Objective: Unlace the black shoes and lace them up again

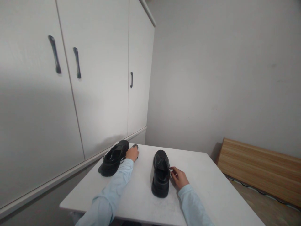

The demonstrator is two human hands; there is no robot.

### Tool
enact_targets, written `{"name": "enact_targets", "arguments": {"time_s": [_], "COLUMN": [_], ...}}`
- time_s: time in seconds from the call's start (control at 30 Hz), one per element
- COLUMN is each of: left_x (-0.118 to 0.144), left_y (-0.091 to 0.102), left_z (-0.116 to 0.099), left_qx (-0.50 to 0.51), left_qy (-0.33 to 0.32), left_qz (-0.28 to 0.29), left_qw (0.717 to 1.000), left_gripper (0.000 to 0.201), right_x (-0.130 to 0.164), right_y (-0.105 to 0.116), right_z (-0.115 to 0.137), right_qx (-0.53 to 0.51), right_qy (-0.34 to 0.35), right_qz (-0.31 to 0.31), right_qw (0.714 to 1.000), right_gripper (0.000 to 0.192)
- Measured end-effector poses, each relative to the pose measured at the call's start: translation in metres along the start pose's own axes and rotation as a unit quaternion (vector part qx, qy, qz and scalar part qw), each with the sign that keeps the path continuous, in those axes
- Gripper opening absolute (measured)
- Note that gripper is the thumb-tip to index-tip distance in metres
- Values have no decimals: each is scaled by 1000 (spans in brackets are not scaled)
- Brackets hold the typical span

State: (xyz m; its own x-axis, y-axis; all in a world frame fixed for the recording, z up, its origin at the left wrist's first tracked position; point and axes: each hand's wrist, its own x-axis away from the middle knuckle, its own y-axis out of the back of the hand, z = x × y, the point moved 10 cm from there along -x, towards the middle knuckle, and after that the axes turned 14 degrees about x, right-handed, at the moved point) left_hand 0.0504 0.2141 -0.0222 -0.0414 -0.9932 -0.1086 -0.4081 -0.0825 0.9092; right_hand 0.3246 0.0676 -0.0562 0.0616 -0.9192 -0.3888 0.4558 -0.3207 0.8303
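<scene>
Two black shoes rest on a white table. My left hand point(133, 153) is beside the left shoe point(113, 160), its fingers closed round a small dark object point(135, 146). Only the rounded end and a lower edge of that object show, so its kind is unclear. Nearer the middle stands the other black shoe point(161, 175), upright with its toe pointing away from me and its opening facing up. At its right side, my right hand point(179, 178) has curled fingers, with the fingertips at the rim of the opening.
The white table point(138, 201) reaches to a white cupboard point(101, 78) with dark handles on the left. Behind it rises a plain grey wall point(211, 78). A wood-grain panel point(258, 169) leans low on the right, with a cable along its bottom edge.
</scene>
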Motion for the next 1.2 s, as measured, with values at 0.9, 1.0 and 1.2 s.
{"name": "enact_targets", "arguments": {"time_s": [0.9,1.0,1.2], "left_x": [171,199,224], "left_y": [86,75,64], "left_z": [-176,-191,-194], "left_qx": [-11,-10,27], "left_qy": [-392,-439,-451], "left_qz": [-133,-120,-108], "left_qw": [910,891,886], "left_gripper": [21,20,20], "right_x": [15,21,41], "right_y": [70,66,65], "right_z": [59,73,81], "right_qx": [-286,-354,-390], "right_qy": [-107,-133,-175], "right_qz": [-182,-195,-246], "right_qw": [935,905,870], "right_gripper": [46,49,48]}}
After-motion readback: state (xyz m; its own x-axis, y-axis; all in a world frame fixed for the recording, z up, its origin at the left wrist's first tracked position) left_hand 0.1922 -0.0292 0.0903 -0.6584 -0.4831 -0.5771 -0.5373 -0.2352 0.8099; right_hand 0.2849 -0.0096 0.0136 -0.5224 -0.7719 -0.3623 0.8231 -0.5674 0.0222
